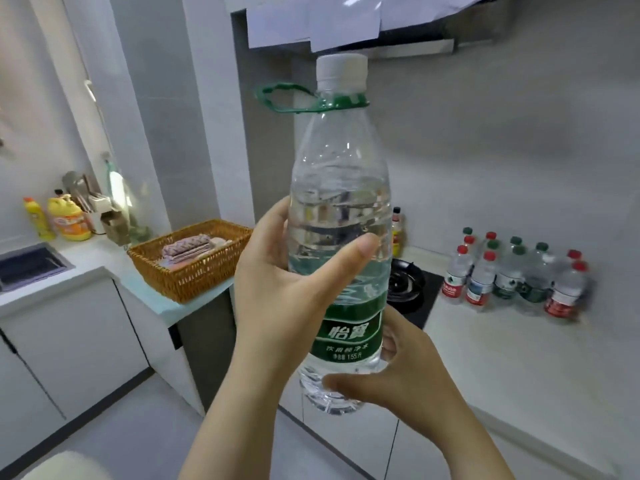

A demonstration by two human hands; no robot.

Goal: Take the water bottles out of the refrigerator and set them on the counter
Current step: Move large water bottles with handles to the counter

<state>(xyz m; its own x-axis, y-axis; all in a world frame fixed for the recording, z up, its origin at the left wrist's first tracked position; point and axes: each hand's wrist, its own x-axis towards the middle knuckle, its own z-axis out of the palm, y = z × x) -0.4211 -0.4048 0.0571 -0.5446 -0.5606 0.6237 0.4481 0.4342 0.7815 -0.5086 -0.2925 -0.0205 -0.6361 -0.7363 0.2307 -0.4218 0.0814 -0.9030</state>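
Large water bottle (pixel 341 209): held upright in the air in front of the person, over the floor just short of the table (pixel 502 358) edge; not yet set down.
Left hand (pixel 277 289): clamped round the clear mid-body above the green label (pixel 349 336), thumb laid across the front, fingers wrapped behind.
Right hand (pixel 408 368): closed on the lower part, thumb across the ribbed base, fingers tucked behind the label.
Weight: filled well up the shoulder and large next to the hands, so probably heavy; worth keeping support low as well as at the waist.
Stiffness: thin clear plastic, likely to dent under a hard squeeze; ribbed base and shoulder probably firmer than the smooth middle.
Slip: label band likely gives better purchase than bare plastic; wetness from the cold cannot be told.
Fragility: low; white cap (pixel 342 69) on, so little spill risk if tipped.
Other hold: green carry loop (pixel 280 98) at the neck, sticking out to the left, usable for one-handed carrying.
Landing spot: bare table in front of the small water bottles (pixel 512 275) standing in a cluster beside the gas hob (pixel 408 282); best kept off the burner.
Elsewhere: wicker basket (pixel 187 268) with folded cloths on the left worktop, well apart.
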